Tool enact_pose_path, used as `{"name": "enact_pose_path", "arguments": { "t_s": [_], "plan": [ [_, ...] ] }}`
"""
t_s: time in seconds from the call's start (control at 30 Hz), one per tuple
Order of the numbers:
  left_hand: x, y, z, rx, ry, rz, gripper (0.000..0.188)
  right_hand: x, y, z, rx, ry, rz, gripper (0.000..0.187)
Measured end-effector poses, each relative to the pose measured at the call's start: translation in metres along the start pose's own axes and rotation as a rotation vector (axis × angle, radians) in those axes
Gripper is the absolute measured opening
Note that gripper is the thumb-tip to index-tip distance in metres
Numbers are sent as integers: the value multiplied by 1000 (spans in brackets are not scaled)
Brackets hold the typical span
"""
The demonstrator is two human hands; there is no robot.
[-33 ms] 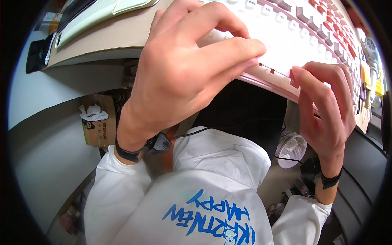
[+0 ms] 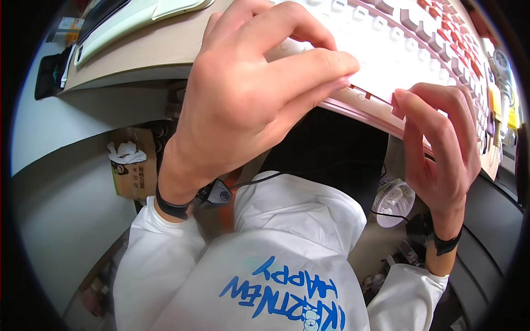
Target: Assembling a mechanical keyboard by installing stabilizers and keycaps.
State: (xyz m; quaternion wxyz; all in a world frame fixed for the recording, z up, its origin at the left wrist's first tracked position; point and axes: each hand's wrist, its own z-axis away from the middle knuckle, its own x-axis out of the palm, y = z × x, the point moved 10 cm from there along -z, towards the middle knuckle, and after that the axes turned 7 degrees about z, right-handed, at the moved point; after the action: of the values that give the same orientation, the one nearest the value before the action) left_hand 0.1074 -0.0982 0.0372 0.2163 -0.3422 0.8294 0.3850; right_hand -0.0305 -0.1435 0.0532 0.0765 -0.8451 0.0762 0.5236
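Almost no difference from the frame just before: left hand (image 2: 243, 94) and right hand (image 2: 441, 127) in the same places, with only a pale glint gone from the thin strip (image 2: 368, 96), now dark red along its length. Possibly tipped slightly, or just lit differently; either way, apparently held steady, with no sign of a slip or release.

Placed right of centre near the top of the frame, at the near edge of the pink-and-white keyboard (image 2: 381, 49). Pinched at its left end by the closed fingertips of the left hand; gripped at its right end, apparently, by those of the right hand. Too bright there to tell whether touching the keyboard. Toward the upper right, rows of red and grey keys (image 2: 446, 34); toward the upper left, pale desk (image 2: 138, 52).
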Motion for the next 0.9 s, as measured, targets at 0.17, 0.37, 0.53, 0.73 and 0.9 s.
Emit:
{"name": "enact_pose_path", "arguments": {
  "t_s": [0.17, 0.37, 0.53, 0.73, 0.9],
  "plan": [
    [-1, -3, -1, -16, 10, 29, 23, 5, 5, 2, 65, -4, -127, 43],
    [-6, 5, -8, -17, 89, 88, 24, 1, 10, 5, 73, -59, -159, 41],
    [9, 8, -15, -72, -179, -110, 22, 9, 18, 7, 169, -131, -357, 40],
    [-1, -3, -1, 31, 2, 27, 22, 8, 19, 3, 179, -187, -455, 35],
    [1, 5, -13, -61, -71, -19, 25, 12, 25, 4, 266, -240, -479, 33]
  ]
}}
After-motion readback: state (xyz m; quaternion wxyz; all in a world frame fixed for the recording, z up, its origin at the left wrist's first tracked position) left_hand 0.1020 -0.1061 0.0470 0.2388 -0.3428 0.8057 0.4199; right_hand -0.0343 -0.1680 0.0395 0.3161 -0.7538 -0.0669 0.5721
